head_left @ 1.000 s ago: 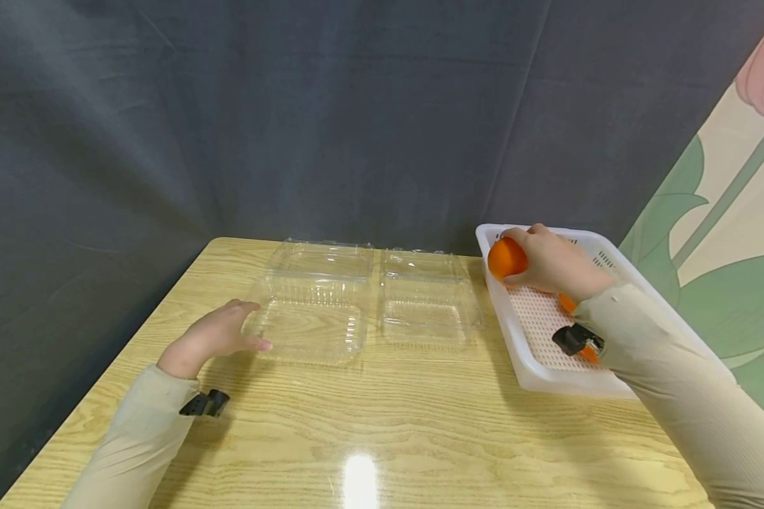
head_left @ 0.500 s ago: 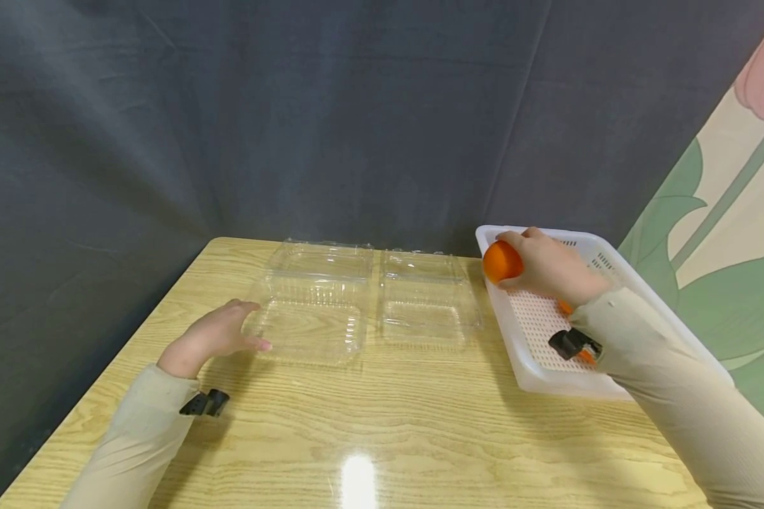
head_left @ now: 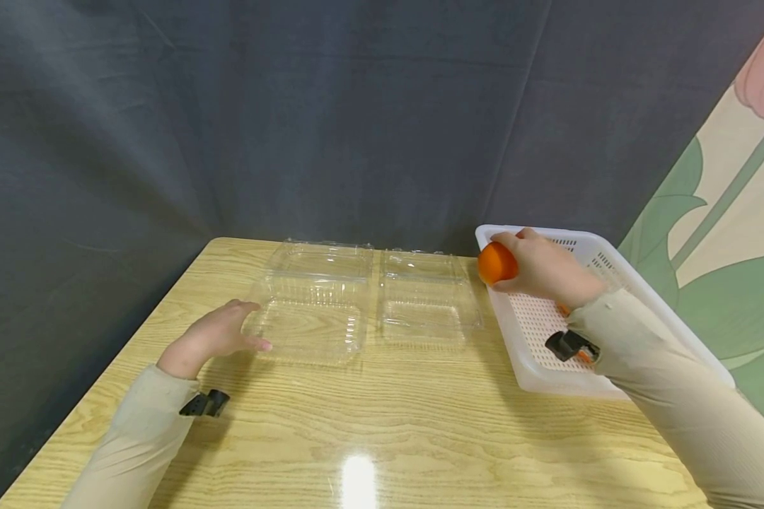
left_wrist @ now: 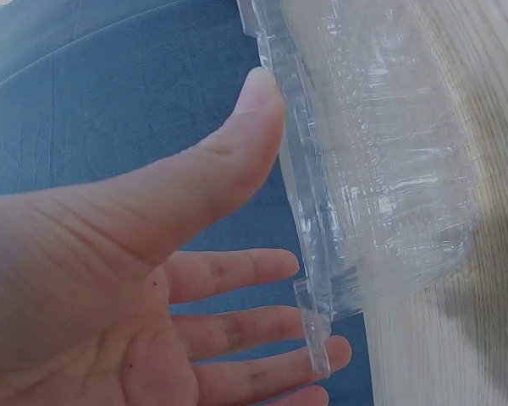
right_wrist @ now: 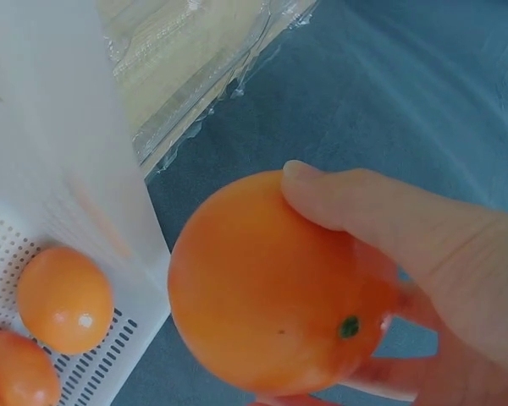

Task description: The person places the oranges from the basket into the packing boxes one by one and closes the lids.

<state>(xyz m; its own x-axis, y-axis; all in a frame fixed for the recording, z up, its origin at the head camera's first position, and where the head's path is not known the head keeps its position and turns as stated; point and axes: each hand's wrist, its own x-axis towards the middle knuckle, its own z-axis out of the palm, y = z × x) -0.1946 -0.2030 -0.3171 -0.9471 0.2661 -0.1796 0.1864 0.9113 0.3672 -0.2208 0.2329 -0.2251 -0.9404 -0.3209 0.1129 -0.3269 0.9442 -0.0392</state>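
Head view: I'm grasping a round orange in my right hand at the white basket's rim; the small clear clamshell is lying left of that grip, the larger clamshell beyond, my left hand resting unclenched at its edge

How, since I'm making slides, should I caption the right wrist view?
A right hand grips an orange by the rim of a white basket holding more oranges.

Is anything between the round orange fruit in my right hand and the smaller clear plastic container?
Only the white plastic basket's left rim, which the fruit overlaps in the head view; past it, wooden tabletop, then the container.
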